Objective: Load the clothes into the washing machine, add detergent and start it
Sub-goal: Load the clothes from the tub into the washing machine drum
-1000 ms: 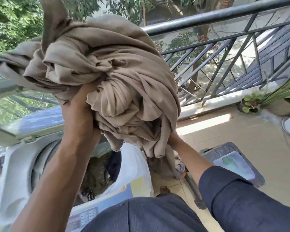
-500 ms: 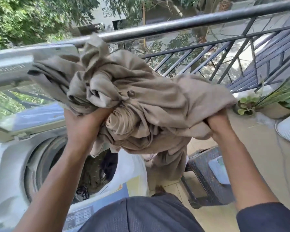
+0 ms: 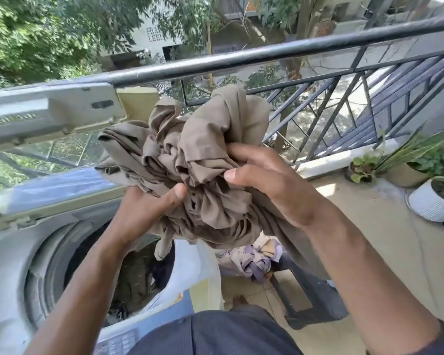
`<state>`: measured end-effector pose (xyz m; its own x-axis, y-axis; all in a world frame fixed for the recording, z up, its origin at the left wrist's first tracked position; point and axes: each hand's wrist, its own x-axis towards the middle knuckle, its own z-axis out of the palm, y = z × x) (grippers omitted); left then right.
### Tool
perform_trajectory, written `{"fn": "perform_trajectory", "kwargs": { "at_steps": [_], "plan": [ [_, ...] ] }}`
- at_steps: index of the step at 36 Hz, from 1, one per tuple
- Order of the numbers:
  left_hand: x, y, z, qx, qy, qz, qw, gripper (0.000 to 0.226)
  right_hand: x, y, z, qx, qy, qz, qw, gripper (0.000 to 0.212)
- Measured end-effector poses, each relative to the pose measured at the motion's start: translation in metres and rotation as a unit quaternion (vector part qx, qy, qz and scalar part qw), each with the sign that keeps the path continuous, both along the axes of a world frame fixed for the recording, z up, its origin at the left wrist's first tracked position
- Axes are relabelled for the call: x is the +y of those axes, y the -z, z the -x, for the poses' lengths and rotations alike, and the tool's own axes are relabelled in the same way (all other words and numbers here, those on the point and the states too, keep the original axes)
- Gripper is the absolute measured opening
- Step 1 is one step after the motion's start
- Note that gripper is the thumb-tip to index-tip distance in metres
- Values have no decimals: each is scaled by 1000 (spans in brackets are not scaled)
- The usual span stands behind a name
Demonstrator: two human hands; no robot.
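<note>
Right hand [image 3: 272, 185] shifted onto cloth bundle [image 3: 203, 160]; both hands grip it above washer [image 3: 18, 265], balcony railing [image 3: 267, 55] behind.

The tiled floor [image 3: 385, 242] bears the washing machine [image 3: 8, 290], a stool [image 3: 315, 295] and potted plants [image 3: 431, 201].

I grip plain taupe-brown bunched cloth [image 3: 203, 170]; dark garments, perhaps patterned, lie in my grey-white washing machine [image 3: 8, 290].

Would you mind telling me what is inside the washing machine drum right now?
Dark clothes already lie inside the drum. The left arm and the bunched tan cloth cover the rest.
</note>
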<state>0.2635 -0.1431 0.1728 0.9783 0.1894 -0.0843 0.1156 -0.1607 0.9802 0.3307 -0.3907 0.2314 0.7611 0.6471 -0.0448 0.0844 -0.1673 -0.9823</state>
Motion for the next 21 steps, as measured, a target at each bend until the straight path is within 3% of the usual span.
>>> {"fn": "perform_trajectory", "kwargs": {
  "at_steps": [4, 9, 12, 13, 16, 21],
  "plan": [
    [-8, -13, 2, -5, 56, -37, 998, 64, 12, -13, 14, -12, -38, 65, 997, 37],
    [-26, -3, -5, 20, -61, -83, 994, 37, 39, -22, 43, -100, -29, 170, 980, 62],
    [-26, 0, -5, 82, -59, -112, 989, 64, 46, -28, 53, -154, -43, 195, 968, 62],
    [-24, 2, -5, 99, -50, -124, 986, 72, 46, -29, 54, -171, -49, 197, 964, 61],
    [-25, -2, -2, 60, -186, -87, 977, 42, 43, -31, 48, -180, -56, 172, 967, 54],
    [-35, -7, -4, 68, -270, -30, 960, 56, 25, -26, 27, -104, -59, 63, 991, 38]
  ]
}}
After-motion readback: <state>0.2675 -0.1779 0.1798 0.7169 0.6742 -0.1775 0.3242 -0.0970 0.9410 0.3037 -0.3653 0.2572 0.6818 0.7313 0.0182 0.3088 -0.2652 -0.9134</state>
